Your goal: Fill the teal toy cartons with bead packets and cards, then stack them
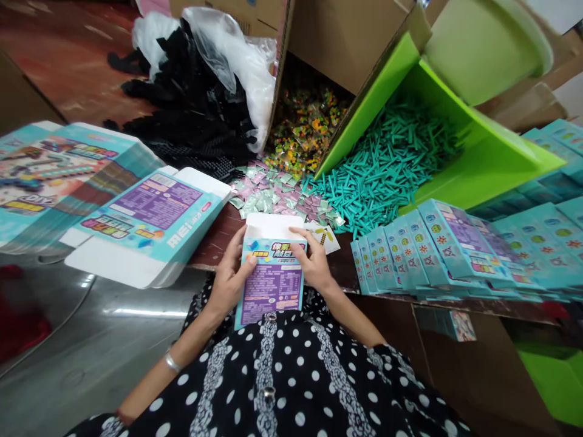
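Held in front of my body is a turquoise and purple cardboard box (272,288), its white end flap up at the far side. My left hand (231,273) grips the left edge, with the thumb on the printed face. On the opposite edge my right hand (313,260) is closed, its fingers near the white flap. A white printed card (328,238) lies on the table just beyond my right hand. Past the box are small pink and pale green sachets (277,193) spread over the table.
Flat unfolded boxes (150,209) are stacked at left. Black pieces (191,103) lie behind them. A carton holds bags of coloured beads (310,130); a green bin (492,133) spills teal sticks (387,164). Formed boxes (428,249) stand in rows at right.
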Demonstrator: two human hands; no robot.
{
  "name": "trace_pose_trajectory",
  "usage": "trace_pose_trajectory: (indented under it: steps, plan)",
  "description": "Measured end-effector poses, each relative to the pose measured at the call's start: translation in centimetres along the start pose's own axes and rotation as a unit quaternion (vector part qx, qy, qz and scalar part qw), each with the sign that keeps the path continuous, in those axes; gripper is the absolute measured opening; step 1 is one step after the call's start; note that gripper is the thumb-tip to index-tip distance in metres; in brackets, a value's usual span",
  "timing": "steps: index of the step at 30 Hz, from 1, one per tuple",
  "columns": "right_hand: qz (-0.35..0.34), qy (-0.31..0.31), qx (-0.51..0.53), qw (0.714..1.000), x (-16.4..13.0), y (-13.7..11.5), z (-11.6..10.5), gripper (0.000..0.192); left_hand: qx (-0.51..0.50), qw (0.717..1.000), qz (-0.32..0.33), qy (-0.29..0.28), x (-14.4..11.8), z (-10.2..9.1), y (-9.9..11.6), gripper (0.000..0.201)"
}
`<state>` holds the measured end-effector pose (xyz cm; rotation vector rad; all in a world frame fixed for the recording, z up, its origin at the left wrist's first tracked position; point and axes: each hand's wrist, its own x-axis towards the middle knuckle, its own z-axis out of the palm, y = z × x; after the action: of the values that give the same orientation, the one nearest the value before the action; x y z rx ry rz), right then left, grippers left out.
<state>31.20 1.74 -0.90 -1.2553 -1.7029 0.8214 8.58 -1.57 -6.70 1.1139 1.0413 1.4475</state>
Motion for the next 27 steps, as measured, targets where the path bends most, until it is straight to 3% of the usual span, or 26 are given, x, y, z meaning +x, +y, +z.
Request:
trace_pose_trajectory:
  steps: [5,8,10,12,14,17,21,23,25,27]
  plan:
    - [0.038,0.053,0.082,0.995,-2.0,1.4,2.2,0.05,0.092,0.996,-0.01,0.004,1.2,0.1,-0.1,0.033]
    - [0.032,0.107,0.134,0.985,-1.4,1.6,2.7,0.042,0.097,0.994,0.029,0.045,2.2,0.6,0.2,0.034]
    - [0.025,0.155,0.179,0.971,-1.1,1.7,3.0,0.04,0.045,0.996,0.039,0.071,2.5,1.0,0.4,0.039]
    - [0.009,0.161,0.212,0.964,-0.7,1.7,3.1,0.045,0.007,0.996,0.043,0.084,2.6,1.0,0.7,0.05]
    - [-0.001,0.114,0.227,0.967,-0.3,1.6,2.8,0.048,0.021,0.997,0.039,0.056,2.7,0.7,1.2,0.049]
    - [0.022,0.012,0.227,0.974,0.6,1.1,1.5,0.057,0.092,0.995,0.007,-0.031,3.2,-0.3,2.8,0.044]
    - [0.049,-0.144,0.163,0.975,2.1,-0.1,-1.1,0.038,0.143,0.98,-0.019,-0.139,4.3,-1.0,5.4,0.038]
    - [0.039,-0.234,0.12,0.964,2.5,-0.9,-2.3,0.043,0.164,0.969,-0.017,-0.183,4.7,-1.0,6.1,0.041]
    - [0.024,-0.282,0.081,0.956,2.8,-1.6,-3.1,0.043,0.179,0.964,-0.008,-0.196,4.8,-0.7,6.4,0.039]
    - [0.014,-0.286,0.057,0.957,2.9,-2.1,-3.6,0.042,0.178,0.968,0.007,-0.174,4.7,-0.4,6.3,0.036]
